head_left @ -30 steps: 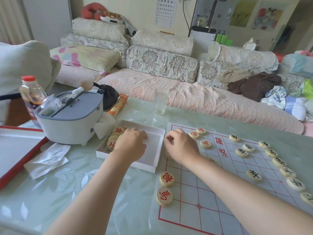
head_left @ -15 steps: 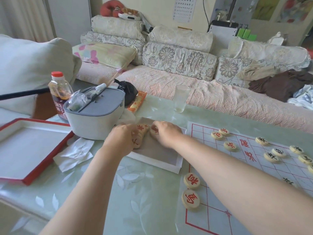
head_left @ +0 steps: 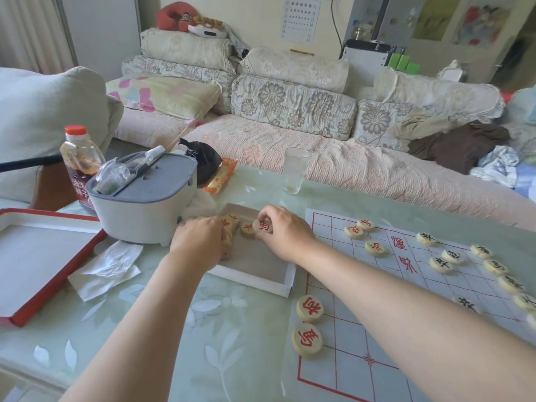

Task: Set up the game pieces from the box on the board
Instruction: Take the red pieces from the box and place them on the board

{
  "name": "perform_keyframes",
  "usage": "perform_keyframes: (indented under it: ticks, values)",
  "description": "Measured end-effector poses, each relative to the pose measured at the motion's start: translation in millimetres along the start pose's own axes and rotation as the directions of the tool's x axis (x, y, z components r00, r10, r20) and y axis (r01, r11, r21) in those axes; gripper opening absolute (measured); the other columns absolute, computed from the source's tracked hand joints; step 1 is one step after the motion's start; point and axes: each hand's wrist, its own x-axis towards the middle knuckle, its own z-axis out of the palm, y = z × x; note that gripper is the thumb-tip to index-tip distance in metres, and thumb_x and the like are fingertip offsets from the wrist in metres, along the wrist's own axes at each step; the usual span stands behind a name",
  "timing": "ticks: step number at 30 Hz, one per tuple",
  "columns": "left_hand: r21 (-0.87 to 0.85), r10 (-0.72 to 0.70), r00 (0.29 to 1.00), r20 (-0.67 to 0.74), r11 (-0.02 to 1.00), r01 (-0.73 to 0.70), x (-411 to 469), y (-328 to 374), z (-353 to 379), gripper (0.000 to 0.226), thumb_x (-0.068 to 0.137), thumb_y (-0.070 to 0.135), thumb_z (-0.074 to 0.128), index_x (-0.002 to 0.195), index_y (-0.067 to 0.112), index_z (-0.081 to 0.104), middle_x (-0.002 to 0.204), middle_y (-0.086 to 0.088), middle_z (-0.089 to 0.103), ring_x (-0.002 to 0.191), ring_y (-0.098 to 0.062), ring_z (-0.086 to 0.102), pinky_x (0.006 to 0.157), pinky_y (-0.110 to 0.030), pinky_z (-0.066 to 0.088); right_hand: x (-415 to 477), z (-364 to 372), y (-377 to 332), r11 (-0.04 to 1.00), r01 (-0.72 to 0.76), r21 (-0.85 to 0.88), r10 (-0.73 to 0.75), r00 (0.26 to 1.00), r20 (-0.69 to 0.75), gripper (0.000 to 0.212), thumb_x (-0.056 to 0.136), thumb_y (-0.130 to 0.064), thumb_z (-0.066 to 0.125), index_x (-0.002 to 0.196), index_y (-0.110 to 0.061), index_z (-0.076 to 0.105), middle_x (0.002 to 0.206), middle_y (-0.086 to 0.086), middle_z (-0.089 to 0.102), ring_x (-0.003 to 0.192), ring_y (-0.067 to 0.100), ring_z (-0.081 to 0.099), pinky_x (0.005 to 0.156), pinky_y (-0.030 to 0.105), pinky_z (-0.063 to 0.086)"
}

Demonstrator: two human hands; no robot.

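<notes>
A shallow white box (head_left: 282, 287) lies on the table left of the white board (head_left: 362, 291) with its red grid. Round wooden pieces with red characters (head_left: 230, 223) are piled in the box's far left corner. My right hand (head_left: 285, 233) is inside the box, its fingertips pinching a red-marked piece (head_left: 263, 226) lifted a little above another piece (head_left: 247, 230). My left hand (head_left: 197, 242) rests on the pile, fingers curled over pieces. Two red pieces (head_left: 309, 309) sit at the board's near left edge, three more (head_left: 374, 247) farther up. Several black-marked pieces (head_left: 441, 264) line the right side.
A grey-lidded white container (head_left: 142, 204) stands just left of the box, a sauce bottle (head_left: 79, 163) behind it. The red box lid (head_left: 43, 288) and crumpled tissue (head_left: 107, 268) lie at left. A drinking glass (head_left: 294, 169) stands beyond the box. A sofa runs behind the table.
My right hand left the board, crossed into the box and pinched a red piece. My left hand stayed on the pile. The view swung to the left.
</notes>
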Motion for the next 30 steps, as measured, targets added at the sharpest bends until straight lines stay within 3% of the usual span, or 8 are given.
perform_keyframes:
  ticks: [3, 7, 12, 16, 22, 26, 30]
  values:
    - [-0.107, -0.004, 0.999, -0.042, 0.994, -0.001, -0.3, 12.4, -4.5, 0.009, 0.089, 0.024, 0.053, 0.097, 0.022, 0.055, 0.093, 0.0, 0.058, 0.093, -0.026, 0.057, 0.073, -0.032, 0.044, -7.4, -18.1, 14.5, 0.998, -0.034, 0.046, 0.036, 0.998, -0.045, 0.029, 0.087, -0.042, 0.067, 0.108, -0.026, 0.056, 0.115, -0.003, 0.06, 0.105, 0.02, 0.059, 0.085, 0.033, 0.047]
    - [-0.33, 0.011, 1.0, -0.021, 0.944, -0.017, 1.6, 37.9, 3.3, 0.028, 0.091, 0.018, 0.051, 0.118, 0.027, 0.048, 0.108, 0.0, 0.054, 0.085, -0.023, 0.055, 0.065, -0.032, 0.045, -19.5, -44.7, 47.3, 0.988, -0.132, 0.077, 0.138, 0.987, -0.078, 0.025, 0.087, -0.037, 0.068, 0.106, -0.024, 0.056, 0.114, -0.004, 0.06, 0.102, 0.018, 0.057, 0.082, 0.031, 0.045]
    - [-0.602, 0.031, 0.999, 0.027, 0.798, -0.009, 1.8, 78.5, 10.5, 0.022, 0.097, 0.023, 0.049, 0.115, 0.027, 0.062, 0.111, -0.004, 0.059, 0.085, -0.024, 0.059, 0.061, -0.027, 0.047, -36.6, -68.6, 93.2, 0.966, -0.236, 0.105, 0.248, 0.961, -0.126, 0.024, 0.085, -0.024, 0.072, 0.104, -0.018, 0.059, 0.112, 0.001, 0.06, 0.104, 0.021, 0.056, 0.08, 0.026, 0.038]
    - [-0.738, 0.017, 0.995, 0.095, 0.672, 0.058, 6.2, 102.9, 15.5, 0.024, 0.097, 0.017, 0.049, 0.115, 0.022, 0.064, 0.105, -0.005, 0.064, 0.091, -0.024, 0.064, 0.081, -0.038, 0.057, -40.2, -74.3, 121.8, 0.934, -0.34, 0.109, 0.352, 0.928, -0.124, 0.023, 0.082, -0.03, 0.072, 0.1, -0.026, 0.058, 0.109, -0.003, 0.063, 0.101, 0.02, 0.059, 0.08, 0.029, 0.045]
    - [-0.834, -0.017, 0.986, 0.165, 0.531, 0.148, 27.1, 114.6, 30.2, 0.027, 0.094, 0.009, 0.054, 0.118, 0.018, 0.062, 0.096, -0.001, 0.066, 0.082, -0.015, 0.068, 0.085, -0.041, 0.058, -16.4, -58.3, 136.5, 0.916, -0.402, 0.018, 0.402, 0.914, -0.052, 0.025, 0.08, -0.044, 0.071, 0.1, -0.032, 0.06, 0.109, -0.011, 0.063, 0.106, 0.018, 0.059, 0.088, 0.035, 0.048]
    - [-0.842, -0.056, 0.983, 0.173, 0.509, 0.177, 37.0, 110.8, 37.5, 0.025, 0.091, 0.013, 0.061, 0.115, 0.02, 0.063, 0.102, -0.004, 0.069, 0.087, -0.017, 0.068, 0.084, -0.038, 0.058, 6.3, -46.3, 136.6, 0.926, -0.376, 0.028, 0.377, 0.926, -0.032, 0.026, 0.082, -0.044, 0.071, 0.102, -0.031, 0.06, 0.106, -0.011, 0.059, 0.106, 0.017, 0.058, 0.08, 0.029, 0.044]
    - [-0.838, -0.072, 0.985, 0.158, 0.518, 0.172, 42.3, 107.2, 39.8, 0.025, 0.089, 0.014, 0.064, 0.114, 0.016, 0.065, 0.096, -0.002, 0.07, 0.08, -0.012, 0.065, 0.066, -0.023, 0.051, 18.5, -36.2, 137.1, 0.933, -0.359, 0.033, 0.36, 0.933, -0.024, 0.029, 0.083, -0.047, 0.07, 0.104, -0.03, 0.062, 0.101, -0.011, 0.058, 0.102, 0.017, 0.058, 0.077, 0.029, 0.042]
